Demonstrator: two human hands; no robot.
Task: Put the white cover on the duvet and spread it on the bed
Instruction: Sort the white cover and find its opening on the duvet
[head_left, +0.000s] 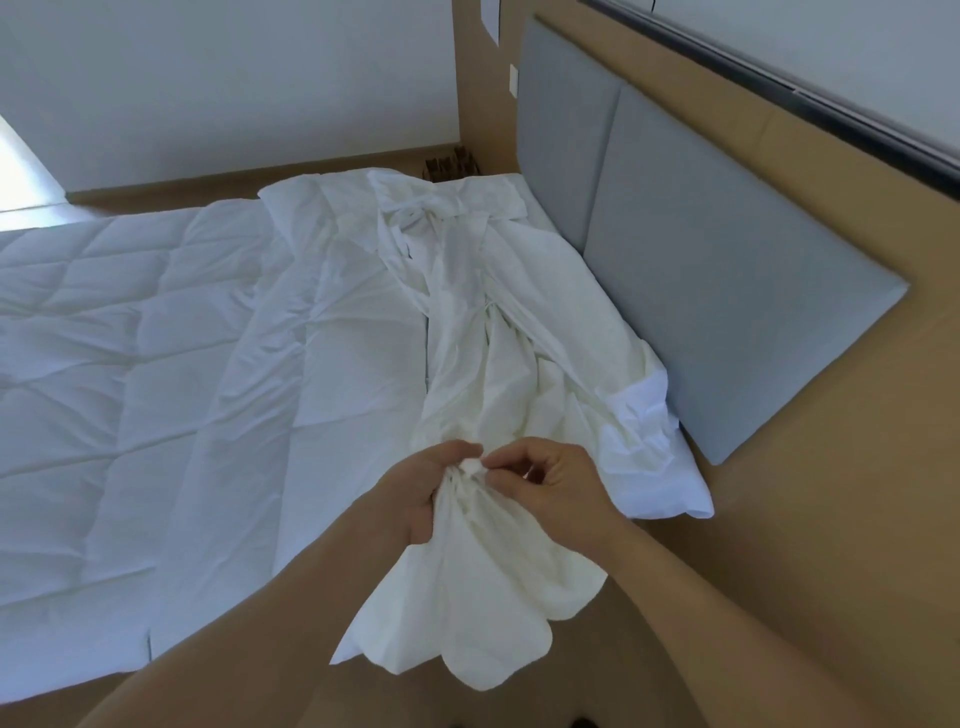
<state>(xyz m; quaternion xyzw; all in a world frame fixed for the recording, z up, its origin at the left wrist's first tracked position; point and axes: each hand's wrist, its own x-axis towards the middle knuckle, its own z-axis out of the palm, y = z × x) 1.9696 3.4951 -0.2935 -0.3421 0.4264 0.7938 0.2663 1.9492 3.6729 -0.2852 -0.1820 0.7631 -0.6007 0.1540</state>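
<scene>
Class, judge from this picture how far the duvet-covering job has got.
Done: the quilted white duvet lies spread flat. In hand: left hand and right hand grip the crumpled white fabric cover by its gathered end. Left: pulling it over the duvet, then spreading.

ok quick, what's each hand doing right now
left hand: fingers curled round the bunched white cover, holding it.
right hand: fingers pinching the same cover at its gathered top.

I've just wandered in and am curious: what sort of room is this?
Probably a bedroom, perhaps a hotel's: a quilted duvet lies spread out, a grey padded headboard stands behind it, and a white cover lies bunched alongside.
</scene>
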